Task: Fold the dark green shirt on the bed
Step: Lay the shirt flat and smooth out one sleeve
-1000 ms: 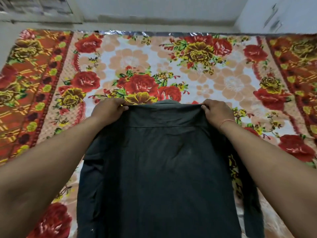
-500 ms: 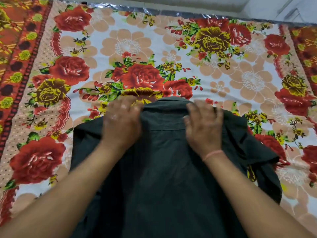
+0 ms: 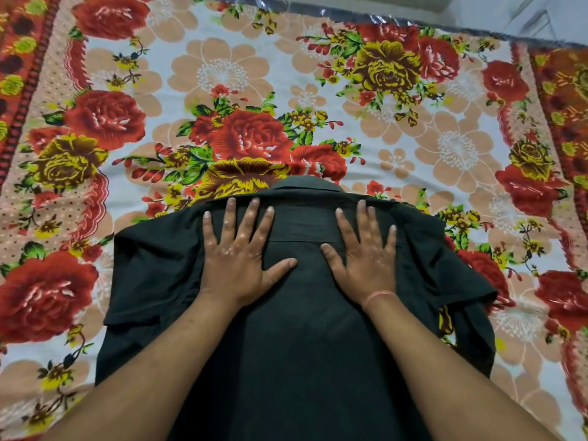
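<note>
The dark green shirt (image 3: 302,329) lies back side up on the bed, collar pointing away from me, its short sleeves spread left and right. My left hand (image 3: 237,253) rests flat on the left shoulder area, fingers spread. My right hand (image 3: 366,253), with a thin pink thread at the wrist, lies flat on the right shoulder area, fingers apart. Both palms press the cloth just below the collar; neither hand grips anything. The right sleeve is rumpled, and the shirt's lower part runs out of view at the bottom.
The bed is covered with a floral sheet (image 3: 222,74) of red and yellow roses on white, with red-orange borders at both sides. A silvery edge (image 3: 350,14) marks the far side of the bed, with pale floor beyond.
My hands let go of the shirt's shoulders and laid it on the bed. They moved inward and now lie flat with spread fingers. The sleeves have fallen out to the sides.
</note>
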